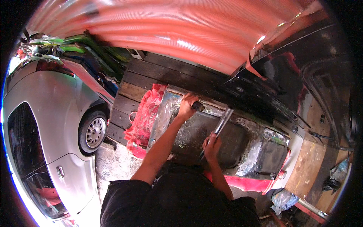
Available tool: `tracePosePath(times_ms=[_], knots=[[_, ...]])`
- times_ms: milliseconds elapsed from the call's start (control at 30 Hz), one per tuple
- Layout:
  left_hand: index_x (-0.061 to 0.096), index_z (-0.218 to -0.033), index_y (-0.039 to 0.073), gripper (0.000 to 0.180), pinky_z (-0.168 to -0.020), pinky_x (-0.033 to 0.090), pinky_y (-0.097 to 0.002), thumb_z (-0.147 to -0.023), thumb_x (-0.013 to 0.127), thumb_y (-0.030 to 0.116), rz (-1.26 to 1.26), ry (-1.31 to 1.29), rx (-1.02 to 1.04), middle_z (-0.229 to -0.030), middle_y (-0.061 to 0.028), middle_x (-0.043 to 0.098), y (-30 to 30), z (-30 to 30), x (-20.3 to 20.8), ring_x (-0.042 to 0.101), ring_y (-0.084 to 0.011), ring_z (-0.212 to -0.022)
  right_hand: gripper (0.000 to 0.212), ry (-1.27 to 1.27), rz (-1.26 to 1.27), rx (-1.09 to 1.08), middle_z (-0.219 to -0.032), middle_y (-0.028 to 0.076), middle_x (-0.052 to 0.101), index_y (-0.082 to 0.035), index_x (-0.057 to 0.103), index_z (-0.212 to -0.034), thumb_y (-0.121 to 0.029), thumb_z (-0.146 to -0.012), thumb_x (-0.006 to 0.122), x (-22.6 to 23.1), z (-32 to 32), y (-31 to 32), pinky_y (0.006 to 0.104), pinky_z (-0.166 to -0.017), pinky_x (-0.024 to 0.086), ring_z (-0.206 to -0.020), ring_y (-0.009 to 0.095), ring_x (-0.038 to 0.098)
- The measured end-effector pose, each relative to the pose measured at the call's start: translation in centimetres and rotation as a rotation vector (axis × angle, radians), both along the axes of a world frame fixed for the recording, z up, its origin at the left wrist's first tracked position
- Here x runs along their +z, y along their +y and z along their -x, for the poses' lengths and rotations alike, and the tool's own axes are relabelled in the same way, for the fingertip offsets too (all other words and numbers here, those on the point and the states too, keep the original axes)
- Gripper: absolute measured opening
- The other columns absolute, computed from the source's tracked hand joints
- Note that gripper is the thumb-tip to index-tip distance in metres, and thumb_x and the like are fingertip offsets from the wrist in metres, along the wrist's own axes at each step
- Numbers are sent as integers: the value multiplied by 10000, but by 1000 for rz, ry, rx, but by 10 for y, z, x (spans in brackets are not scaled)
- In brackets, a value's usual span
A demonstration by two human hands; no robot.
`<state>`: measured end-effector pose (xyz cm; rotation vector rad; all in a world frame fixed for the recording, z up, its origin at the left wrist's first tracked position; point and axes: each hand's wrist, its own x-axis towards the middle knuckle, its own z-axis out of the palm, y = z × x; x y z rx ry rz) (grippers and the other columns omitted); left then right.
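Note:
My left hand is closed around a short black cylindrical object with a round end; its kind is not clear. It is over the far edge of a worn panel with dark recesses, silvery patches and red edges. Closed lower down and to the right, my right hand grips a shiny metal bar. The bar slants away from me, its far end close to the panel's far edge. Whether either held thing touches the panel I cannot tell.
A red patterned cloth lies at the panel's left end, over dark wooden planks. To the left stands a silver car. A large black glossy body part hangs close at the right, and red corrugated sheeting spans the top.

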<state>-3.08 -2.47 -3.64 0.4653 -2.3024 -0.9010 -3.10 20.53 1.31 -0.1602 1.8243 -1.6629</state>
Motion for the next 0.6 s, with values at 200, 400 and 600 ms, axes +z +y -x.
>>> tracePosePath(times_ms=[200, 400, 600], knots=[[603, -844, 84, 273, -787, 423, -428, -591, 704, 72, 86, 84, 82, -787, -83, 605, 6, 8, 6, 565, -319, -852, 331, 550, -99, 96, -576, 8, 470, -89, 461, -836, -372, -1008, 450, -11, 10, -35, 265, -360, 348, -417, 102, 451], [630, -873, 88, 302, -807, 431, -434, -581, 688, 38, -14, 40, 89, -829, -103, 642, 4, 9, 9, 577, -326, -883, 286, -183, 230, -189, -545, 18, 399, -107, 437, -890, -372, -994, 473, 7, 6, -28, 312, -337, 339, -402, 132, 404], [623, -897, 93, 343, -805, 431, -435, -568, 704, 37, 10, 25, 109, -851, -100, 647, -1, -3, -1, 577, -324, -887, 321, -95, -104, -63, -558, 17, 417, -105, 433, -951, -421, -987, 478, 1, -2, -31, 295, -327, 322, -386, 125, 402]])
